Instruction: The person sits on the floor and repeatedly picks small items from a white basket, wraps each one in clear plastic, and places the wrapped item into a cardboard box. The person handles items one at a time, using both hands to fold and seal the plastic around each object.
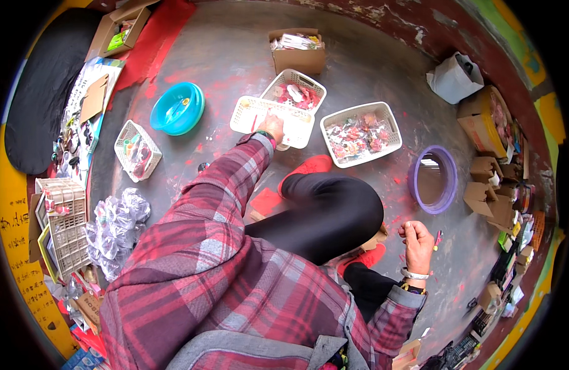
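In the head view we see the left hand [272,127] over the shallow white basket [296,128], which lies right under and around its fingers. This basket's long axis runs from left to right, dipping a little toward the right, and the forearm comes up to it from the lower left. Its upper edge overlaps a second basket [319,94] of red and white pieces [300,96], just beyond the fingers. How far open the left fingers are, and whether they have hold of anything, we cannot tell.

The right hand [419,248] is well apart, lower right beyond the bent knee, its fingers curled in toward the thumb, with no held thing that we can make out. Just beside it lies a small pink tool [437,240] on the floor [235,52]; the purple basin [414,184] stands near. The left hand is clearly the nearer to the shallow basket.
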Motion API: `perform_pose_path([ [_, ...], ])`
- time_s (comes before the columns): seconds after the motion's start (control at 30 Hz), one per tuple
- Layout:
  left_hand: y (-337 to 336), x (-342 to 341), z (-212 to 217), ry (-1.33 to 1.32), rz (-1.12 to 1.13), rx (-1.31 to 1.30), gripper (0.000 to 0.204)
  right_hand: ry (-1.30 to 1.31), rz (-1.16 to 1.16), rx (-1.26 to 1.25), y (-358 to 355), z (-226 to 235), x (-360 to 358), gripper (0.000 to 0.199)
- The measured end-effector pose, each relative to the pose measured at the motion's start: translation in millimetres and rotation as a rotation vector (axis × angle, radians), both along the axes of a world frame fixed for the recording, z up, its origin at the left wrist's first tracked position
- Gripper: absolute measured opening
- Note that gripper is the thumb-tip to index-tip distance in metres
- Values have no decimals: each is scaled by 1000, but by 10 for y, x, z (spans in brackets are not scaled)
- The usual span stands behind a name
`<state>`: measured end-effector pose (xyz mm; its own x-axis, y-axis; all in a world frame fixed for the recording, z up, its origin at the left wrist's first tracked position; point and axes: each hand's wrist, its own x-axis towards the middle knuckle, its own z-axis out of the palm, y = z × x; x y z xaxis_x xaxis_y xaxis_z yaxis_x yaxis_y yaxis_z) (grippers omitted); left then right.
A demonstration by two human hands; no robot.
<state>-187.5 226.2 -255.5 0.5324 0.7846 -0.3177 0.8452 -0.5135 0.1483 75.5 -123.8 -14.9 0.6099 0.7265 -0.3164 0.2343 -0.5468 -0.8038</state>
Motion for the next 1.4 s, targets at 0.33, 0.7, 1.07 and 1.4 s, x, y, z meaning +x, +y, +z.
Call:
perform_pose_path([
  [0.33,19,55,-222,71,-37,41,24,-38,26,-5,58,4,-44,18],
  [0.7,13,73,46,55,3,-108,26,-38,48,-10,92,23,-83,18],
  [1.07,39,3,-38,46,11,1,28,-26,55,-22,121,25,-96,16],
  [1.4,94,18,82,29,269,-45,26,-21,66,-38,138,5,-106,15],
])
